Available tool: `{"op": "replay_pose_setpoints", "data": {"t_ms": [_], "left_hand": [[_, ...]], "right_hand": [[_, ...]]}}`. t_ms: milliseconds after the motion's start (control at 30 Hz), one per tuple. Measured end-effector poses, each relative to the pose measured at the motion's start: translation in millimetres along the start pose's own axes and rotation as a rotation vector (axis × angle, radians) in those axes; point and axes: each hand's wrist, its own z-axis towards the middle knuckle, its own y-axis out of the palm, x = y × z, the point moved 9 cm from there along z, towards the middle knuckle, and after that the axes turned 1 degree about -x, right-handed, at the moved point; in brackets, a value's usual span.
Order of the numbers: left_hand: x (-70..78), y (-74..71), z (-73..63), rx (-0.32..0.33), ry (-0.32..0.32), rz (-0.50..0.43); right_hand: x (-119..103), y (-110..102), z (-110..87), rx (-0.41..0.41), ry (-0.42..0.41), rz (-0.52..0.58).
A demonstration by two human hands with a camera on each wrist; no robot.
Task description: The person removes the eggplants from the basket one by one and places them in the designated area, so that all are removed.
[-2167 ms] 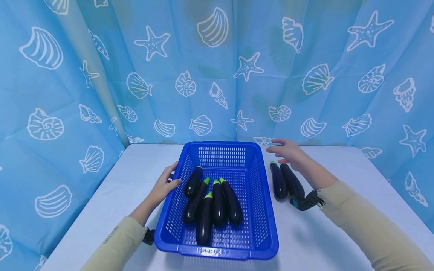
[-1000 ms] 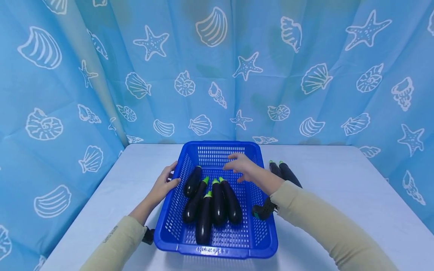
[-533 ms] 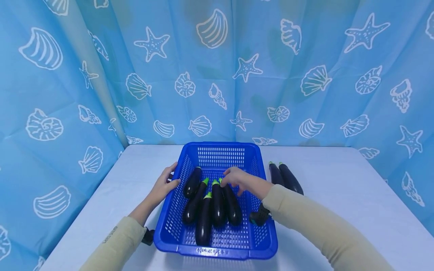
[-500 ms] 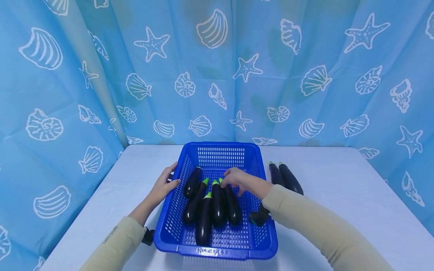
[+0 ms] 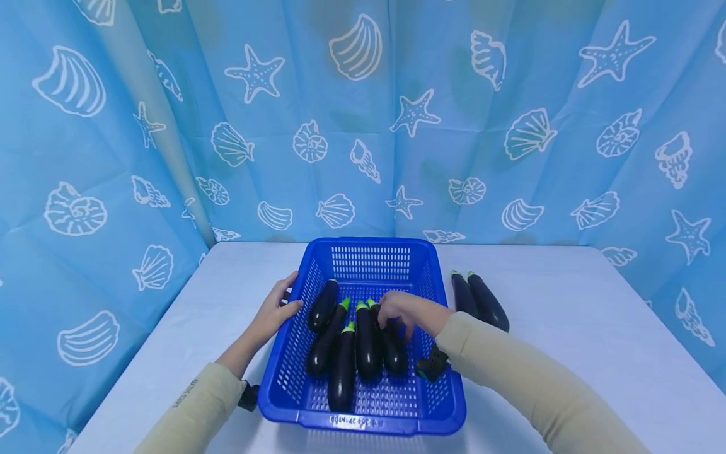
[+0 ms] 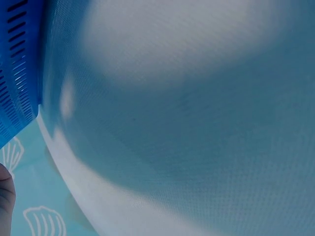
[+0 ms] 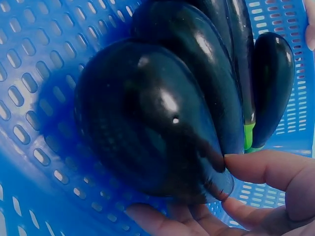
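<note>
A blue plastic basket stands on the table with several dark purple, green-capped eggplants lying in it. My left hand holds its left rim, thumb over the edge and the other fingers along the outer side. In the left wrist view only a bit of that hand shows. Inside the basket, my right hand grips the rightmost eggplant near its green cap. From the right wrist, the same eggplant looms large, with the thumb on one side and fingers around the other.
Two more eggplants lie side by side on the white table, just right of the basket. A blue curtain with white shell and starfish prints hangs behind and at both sides.
My right hand has come left from above the two eggplants outside, over the basket's right rim, and down onto the rightmost eggplant within. The left hand has stayed at the rim.
</note>
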Motion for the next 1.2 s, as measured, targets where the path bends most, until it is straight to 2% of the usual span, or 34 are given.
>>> {"op": "replay_pose_setpoints", "data": {"t_ms": [333, 733, 1000, 1200], "left_hand": [[1.2, -1.0, -0.2, 0.008, -0.017, 0.007], [-0.1, -0.6, 0.3, 0.001, -0.008, -0.007], [1.5, 0.0, -1.3, -0.001, -0.014, -0.022], [1.3, -0.4, -0.4, 0.004, -0.005, -0.006]], "right_hand": [[0, 0, 1.3, -0.062, 0.008, 0.011], [-18, -25, -4.7, -0.082, -0.099, 0.081], [-32, -43, -19.0, -0.106, -0.175, 0.165], [-37, -59, -29.2, -0.087, -0.227, 0.191]]}}
